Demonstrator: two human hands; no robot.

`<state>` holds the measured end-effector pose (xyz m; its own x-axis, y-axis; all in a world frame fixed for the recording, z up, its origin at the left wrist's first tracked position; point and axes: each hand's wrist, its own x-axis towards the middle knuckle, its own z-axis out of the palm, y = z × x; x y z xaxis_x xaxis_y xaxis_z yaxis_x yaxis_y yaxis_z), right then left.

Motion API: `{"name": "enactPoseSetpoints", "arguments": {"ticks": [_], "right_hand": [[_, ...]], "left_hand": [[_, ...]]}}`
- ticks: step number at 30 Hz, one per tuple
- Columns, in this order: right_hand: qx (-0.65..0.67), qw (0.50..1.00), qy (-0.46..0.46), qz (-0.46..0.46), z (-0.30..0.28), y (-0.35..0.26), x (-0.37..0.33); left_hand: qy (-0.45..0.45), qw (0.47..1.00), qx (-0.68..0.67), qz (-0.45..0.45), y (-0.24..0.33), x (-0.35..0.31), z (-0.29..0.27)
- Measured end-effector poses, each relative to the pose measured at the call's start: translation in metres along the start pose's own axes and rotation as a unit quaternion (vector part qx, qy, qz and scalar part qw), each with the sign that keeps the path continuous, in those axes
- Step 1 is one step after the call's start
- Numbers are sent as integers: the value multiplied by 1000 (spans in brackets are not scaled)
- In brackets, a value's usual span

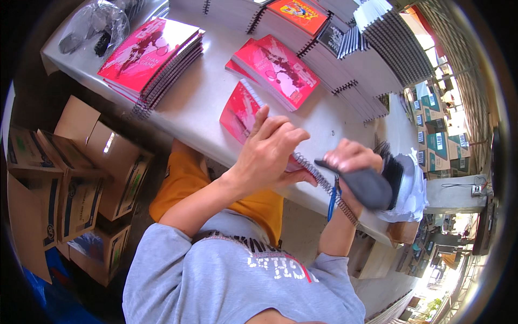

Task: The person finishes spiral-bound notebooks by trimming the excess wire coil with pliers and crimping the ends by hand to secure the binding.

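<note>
My left hand (270,143) is closed on a pink-covered notebook (237,114), tilted above the table's near edge. Out of the notebook's lower end runs a long dark spiral binding coil (318,175), which reaches toward my right forearm. Just right of it, my right hand (352,156) grips a dark, flat, rounded object (369,186), smeared by motion; its exact kind cannot be made out. Close to the coil, a blue looped piece (333,201) hangs below my right fingers. My palm hides part of the notebook.
Pink spiral notebooks (145,56) are stacked on the white table (208,70) at left, more pink books (278,70) lie in the middle. Thick spiral-bound stacks (396,48) line the far side. A clear plastic bag (94,27) rests far left; cardboard boxes (81,200) stand below.
</note>
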<state>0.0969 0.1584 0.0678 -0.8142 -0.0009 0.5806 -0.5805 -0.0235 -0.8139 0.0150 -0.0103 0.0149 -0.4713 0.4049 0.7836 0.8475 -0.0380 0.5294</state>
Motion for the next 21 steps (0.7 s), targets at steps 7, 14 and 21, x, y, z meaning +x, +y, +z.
{"name": "enactPoseSetpoints", "arguments": {"ticks": [7, 14, 21], "right_hand": [[-150, 986, 37, 68, 0, 14, 8], [17, 997, -74, -29, 8, 21, 36], [-64, 996, -67, 12, 13, 25, 42]], "left_hand": [[56, 978, 196, -34, -38, 17, -44], [106, 990, 94, -7, -47, 20, -37], [121, 992, 8, -41, -64, 15, -28]]}}
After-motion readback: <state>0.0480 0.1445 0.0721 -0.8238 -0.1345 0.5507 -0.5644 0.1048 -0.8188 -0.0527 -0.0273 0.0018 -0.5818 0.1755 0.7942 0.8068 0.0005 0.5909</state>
